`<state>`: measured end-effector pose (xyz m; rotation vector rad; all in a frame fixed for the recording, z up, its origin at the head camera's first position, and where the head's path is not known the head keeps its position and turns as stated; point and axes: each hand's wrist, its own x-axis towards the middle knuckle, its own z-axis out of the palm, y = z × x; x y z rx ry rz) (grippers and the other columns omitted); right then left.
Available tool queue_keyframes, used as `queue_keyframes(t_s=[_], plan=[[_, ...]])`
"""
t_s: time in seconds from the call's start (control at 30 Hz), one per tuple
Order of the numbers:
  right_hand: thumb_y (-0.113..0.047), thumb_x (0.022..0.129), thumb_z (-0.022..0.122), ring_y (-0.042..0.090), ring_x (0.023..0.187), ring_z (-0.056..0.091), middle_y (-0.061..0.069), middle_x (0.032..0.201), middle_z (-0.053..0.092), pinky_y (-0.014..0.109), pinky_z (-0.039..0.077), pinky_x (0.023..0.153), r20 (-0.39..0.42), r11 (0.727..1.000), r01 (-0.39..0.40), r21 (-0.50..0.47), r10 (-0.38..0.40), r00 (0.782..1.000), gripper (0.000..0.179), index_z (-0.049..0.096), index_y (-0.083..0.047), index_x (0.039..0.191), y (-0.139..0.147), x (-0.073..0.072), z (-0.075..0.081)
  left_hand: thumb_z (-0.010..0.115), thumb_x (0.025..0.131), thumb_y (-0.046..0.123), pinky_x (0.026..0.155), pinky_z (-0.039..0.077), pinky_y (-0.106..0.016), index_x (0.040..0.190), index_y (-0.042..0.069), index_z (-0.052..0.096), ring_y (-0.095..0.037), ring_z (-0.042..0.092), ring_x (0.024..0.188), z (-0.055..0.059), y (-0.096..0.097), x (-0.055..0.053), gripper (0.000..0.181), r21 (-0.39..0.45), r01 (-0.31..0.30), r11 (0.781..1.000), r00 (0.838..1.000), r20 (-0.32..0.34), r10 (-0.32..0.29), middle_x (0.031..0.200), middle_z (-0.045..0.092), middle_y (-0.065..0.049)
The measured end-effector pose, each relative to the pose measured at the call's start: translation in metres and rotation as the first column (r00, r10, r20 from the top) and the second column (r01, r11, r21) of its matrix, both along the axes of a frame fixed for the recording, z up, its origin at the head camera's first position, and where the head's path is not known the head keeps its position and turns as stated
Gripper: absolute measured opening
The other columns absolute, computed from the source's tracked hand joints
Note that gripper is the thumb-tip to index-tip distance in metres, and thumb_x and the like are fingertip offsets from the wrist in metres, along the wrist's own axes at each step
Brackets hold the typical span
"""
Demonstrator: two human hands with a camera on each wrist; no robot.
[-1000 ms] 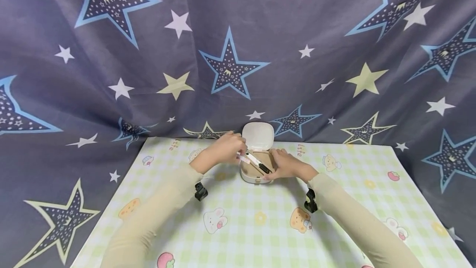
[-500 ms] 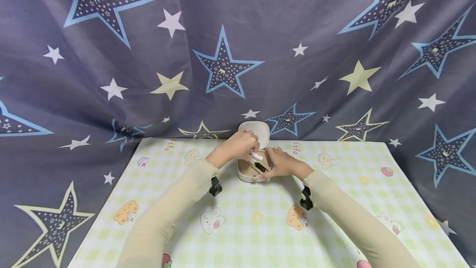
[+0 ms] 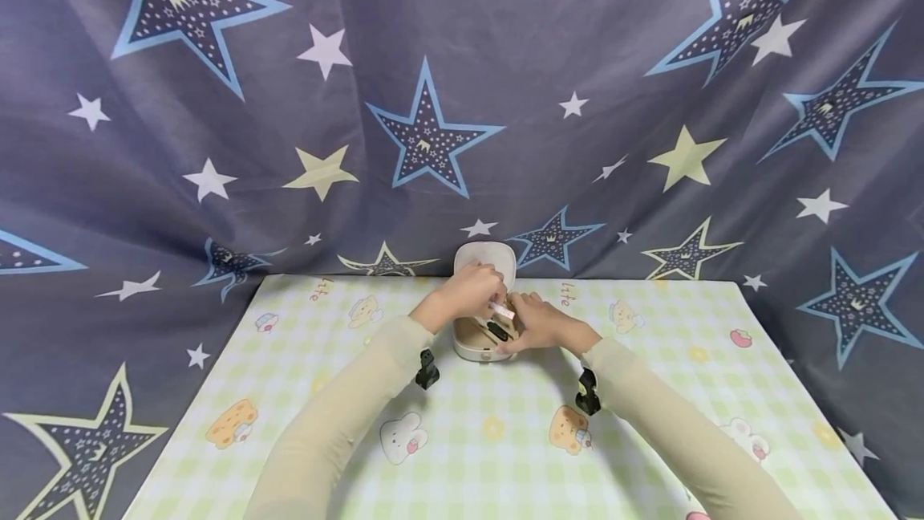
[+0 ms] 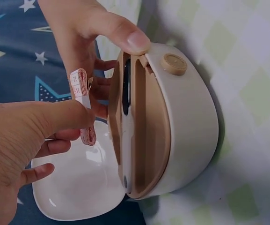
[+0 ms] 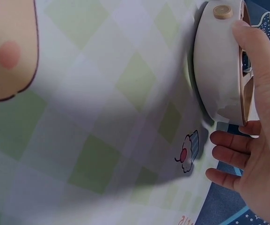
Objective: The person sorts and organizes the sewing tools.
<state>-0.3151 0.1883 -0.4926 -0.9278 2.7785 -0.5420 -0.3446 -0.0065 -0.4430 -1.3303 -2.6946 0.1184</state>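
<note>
My left hand (image 3: 472, 291) pinches a small folded tape measure (image 4: 82, 89), white with red markings, between thumb and fingers. It is held above a small white box (image 4: 193, 117) with a tan inside and a round tan button. The box's white lid (image 4: 85, 183) stands raised at the back. Inside lies a slim tool, white (image 4: 127, 145) at one end and black at the other. My right hand (image 3: 540, 322) grips the box's right side, with its thumb on the front rim and fingers along the side.
The box stands near the back edge of a table with a green-and-white checked cloth (image 3: 491, 456) printed with cartoon figures. Right behind it hangs a dark curtain (image 3: 505, 30) with stars. Each wrist wears a black camera mount (image 3: 427, 370).
My left hand has moved right with the tape measure, from the box's left side to over its inside. My right hand keeps its grip on the box. The head view has shifted slightly.
</note>
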Motion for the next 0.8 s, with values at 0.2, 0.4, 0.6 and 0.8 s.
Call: queue_keyframes(t_s=[0.2,0.4,0.6,0.8], plan=[[-0.056,0.075,0.084,0.021,0.091,0.045,0.006,0.097,0.054,0.033,0.042,0.076,-0.01,1.0,0.019,-0.011,-0.019,1.0,0.071,0.048,-0.01,0.116,-0.0013,0.0008,0.0001,0.083,0.079,0.02,0.086,0.044,-0.038,0.076,0.022,0.074,-0.016,0.059,0.086,-0.0037,-0.0002,-0.002,0.01,-0.007,-0.016,1.0,1.0,-0.018,0.016,0.083,0.067,0.007],[-0.057,0.075,0.084,0.023,0.094,0.047,0.008,0.101,0.057,0.035,0.043,0.078,-0.032,1.0,-0.002,-0.005,0.002,0.999,0.078,0.048,-0.006,0.122,-0.0032,0.0018,0.0007,0.083,0.079,0.019,0.085,0.044,-0.039,0.075,0.021,0.073,-0.017,0.061,0.086,-0.0048,-0.0023,-0.0041,0.011,0.005,-0.008,1.0,1.0,0.017,0.008,0.083,0.069,0.005],[-0.056,0.075,0.083,0.023,0.094,0.047,0.009,0.102,0.057,0.035,0.043,0.078,-0.031,1.0,0.0,-0.006,0.0,1.0,0.077,0.048,-0.006,0.123,-0.0039,0.0013,-0.0004,0.082,0.082,0.02,0.089,0.044,-0.039,0.082,0.021,0.076,-0.018,0.062,0.09,-0.0073,-0.0012,-0.0071,0.006,0.002,-0.018,1.0,1.0,0.024,0.018,0.089,0.073,0.006],[-0.054,0.077,0.083,0.021,0.09,0.045,0.006,0.095,0.053,0.034,0.04,0.078,-0.01,1.0,-0.005,-0.016,0.005,1.0,0.071,0.048,-0.008,0.119,-0.0016,0.0024,-0.0016,0.083,0.081,0.022,0.087,0.044,-0.038,0.081,0.022,0.076,-0.017,0.062,0.089,-0.0093,0.0018,-0.0065,0.007,-0.017,0.015,1.0,1.0,0.001,-0.015,0.088,0.072,0.007]])
